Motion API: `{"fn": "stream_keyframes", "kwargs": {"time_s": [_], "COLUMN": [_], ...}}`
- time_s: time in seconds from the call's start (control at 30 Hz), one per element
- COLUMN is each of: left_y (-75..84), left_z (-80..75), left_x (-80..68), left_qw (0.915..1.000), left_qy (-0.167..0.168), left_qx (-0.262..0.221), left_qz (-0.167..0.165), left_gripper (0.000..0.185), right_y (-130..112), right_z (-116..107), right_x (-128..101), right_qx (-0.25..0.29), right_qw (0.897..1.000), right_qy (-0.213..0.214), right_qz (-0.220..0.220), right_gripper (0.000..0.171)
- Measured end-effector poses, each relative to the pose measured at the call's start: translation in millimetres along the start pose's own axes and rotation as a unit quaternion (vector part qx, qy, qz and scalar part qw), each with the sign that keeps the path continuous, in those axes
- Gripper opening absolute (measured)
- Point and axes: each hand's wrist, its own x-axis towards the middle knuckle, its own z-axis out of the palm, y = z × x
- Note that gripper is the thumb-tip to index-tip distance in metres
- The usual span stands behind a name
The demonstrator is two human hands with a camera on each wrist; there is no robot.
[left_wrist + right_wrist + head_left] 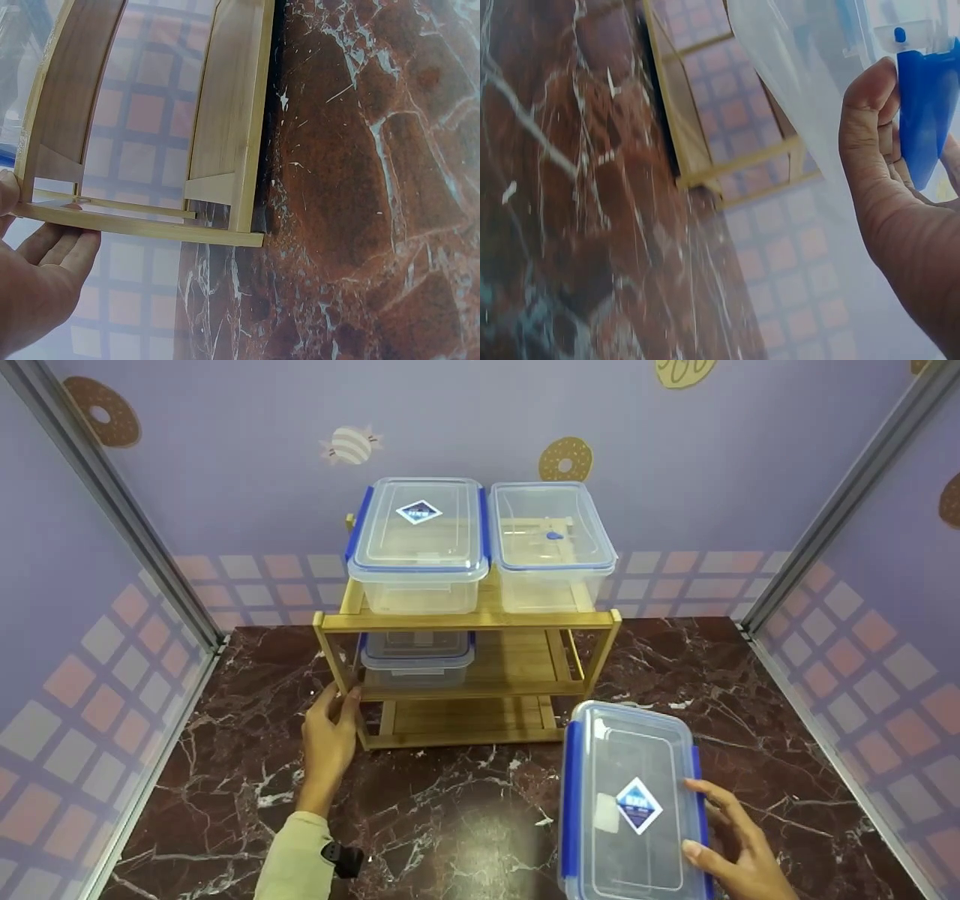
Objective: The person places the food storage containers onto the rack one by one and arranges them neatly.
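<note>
A wooden rack (465, 621) with several levels stands on the marbled surface. My left hand (330, 735) grips its front left post; in the left wrist view the thumb and the fingers (64, 251) lie on opposite sides of the wood. In front of the rack's right corner, a clear food storage container (652, 742) with blue side latches and a diamond label is held in my right hand (739, 836). That hand grips its right side, and the right wrist view shows the thumb beside a blue latch (922, 112) hanging down. The container's underside is hidden in the head view.
On the rack's top sit a lidded container (424, 540) with blue latches and another clear container (551, 532) beside it. A further container (418, 660) is at the left of the middle shelf (514, 660). Patterned walls (480, 427) enclose the back and sides.
</note>
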Motion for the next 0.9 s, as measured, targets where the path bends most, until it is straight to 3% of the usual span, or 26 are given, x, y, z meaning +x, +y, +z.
{"fn": "stream_keyframes", "kwargs": {"time_s": [0.1, 0.2, 0.4, 0.53, 0.9], "left_y": [-0.5, -0.9, -1.0, -1.0, -0.9], "left_z": [0.4, 0.9, 1.4, 1.3, 1.3], "left_x": [0.2, 0.6, 1.0, 1.0, 0.8], "left_qw": [1.0, 1.0, 0.9999, 0.9999, 0.9999], "left_qy": [-0.001, 0.003, 0.01, 0.012, 0.012], "left_qx": [-0.006, -0.005, -0.001, 0.004, 0.002], "left_qz": [0.001, 0.0, -0.001, 0.001, 0.005], "left_gripper": [0.039, 0.038, 0.036, 0.035, 0.034], "right_y": [-0.2, -1.9, -7.6, -11.6, -11.8], "right_z": [5.7, 13.6, 30.6, 40.8, 53.7], "right_x": [5.6, 12.2, 28.3, 40.9, 81.3], "right_qx": [0.031, 0.056, 0.048, 0.076, 0.048], "right_qw": [0.998, 0.996, 0.995, 0.992, 0.992], "right_qy": [-0.049, -0.072, -0.082, -0.1, -0.107], "right_qz": [-0.01, -0.003, 0.005, 0.013, -0.047], "right_gripper": [0.071, 0.07, 0.069, 0.069, 0.067]}}
